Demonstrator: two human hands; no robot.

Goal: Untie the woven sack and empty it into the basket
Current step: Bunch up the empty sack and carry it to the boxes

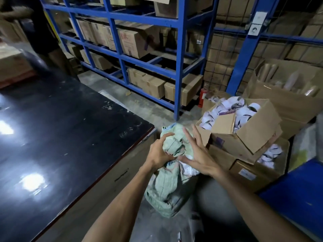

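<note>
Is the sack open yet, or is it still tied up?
Nothing looks finished yet. The green sack stands on the floor, its neck still bunched. The left hand grips that neck, while the right hand works at it with fingers spread. Opening and emptying it are still left, and no basket clearly shows.

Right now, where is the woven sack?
In the head view the green sack stands on the floor at centre, between the black table on its left and the cardboard boxes on its right, its bunched neck held by the hands.
</note>
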